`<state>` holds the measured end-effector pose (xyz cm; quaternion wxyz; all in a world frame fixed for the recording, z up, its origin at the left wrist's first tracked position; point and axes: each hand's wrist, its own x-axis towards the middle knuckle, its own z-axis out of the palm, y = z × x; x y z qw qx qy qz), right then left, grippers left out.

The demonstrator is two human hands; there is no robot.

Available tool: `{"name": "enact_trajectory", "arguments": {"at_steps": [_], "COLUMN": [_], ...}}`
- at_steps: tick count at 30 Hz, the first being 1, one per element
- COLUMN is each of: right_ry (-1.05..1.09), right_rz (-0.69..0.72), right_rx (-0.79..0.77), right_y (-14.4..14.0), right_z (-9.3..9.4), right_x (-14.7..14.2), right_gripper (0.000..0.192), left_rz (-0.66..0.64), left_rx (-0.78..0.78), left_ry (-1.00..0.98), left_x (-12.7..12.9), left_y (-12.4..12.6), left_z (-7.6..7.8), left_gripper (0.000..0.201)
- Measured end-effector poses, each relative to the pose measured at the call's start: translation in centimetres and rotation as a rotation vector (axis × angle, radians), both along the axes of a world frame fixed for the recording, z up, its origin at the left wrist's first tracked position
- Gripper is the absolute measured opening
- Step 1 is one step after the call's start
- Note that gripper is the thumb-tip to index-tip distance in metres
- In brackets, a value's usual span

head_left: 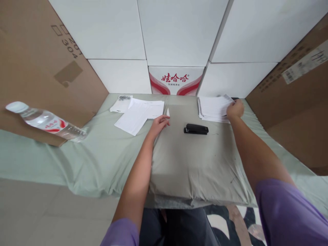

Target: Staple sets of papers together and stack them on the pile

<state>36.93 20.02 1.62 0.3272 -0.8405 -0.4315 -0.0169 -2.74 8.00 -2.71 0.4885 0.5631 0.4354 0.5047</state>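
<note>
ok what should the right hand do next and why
Probably lift the raised paper corner clear of the stack: the right hand is right at that corner, fingers partly hidden, and the stapler lies untouched on the cloth.

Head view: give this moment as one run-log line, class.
left hand: beside loose papers | right hand: at right edge of paper stack | black stapler: on cloth
</note>
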Motion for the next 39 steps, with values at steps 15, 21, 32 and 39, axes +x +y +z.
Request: {"name": "enact_trajectory", "arguments": {"at_steps": [15, 21, 32, 39], "right_ry": [0.267, 0.479, 0.845, 0.910], "right_rz": [-0.126, 0.408, 0.907, 0.912], "right_rx": [0.399, 0.783, 0.351, 0.278], "right_y": [-2.6, -13.6, -20.7, -20.3], "right_z": [0.6, 2.1, -3.8, -5.2], "right_x": [-2.7, -12.1, -27.6, -27.0], "right_gripper": [0.039, 0.020, 0.016, 0.017], "left_rz": [0.578, 0.880, 0.779, 0.872], "left_rx": [0.229, -0.104, -0.195, -0.220], "left_ry": [0.596, 1.017, 1.056, 1.013], "left_x": [-1.3, -3.8, -4.4, -5.5], "left_y": [-0.9, -1.8, -1.5, -1.3], "left_z": [0.8, 0.5, 1.2, 1.2], "left_gripper": [0.023, 0.057, 0.043, 0.044]}}
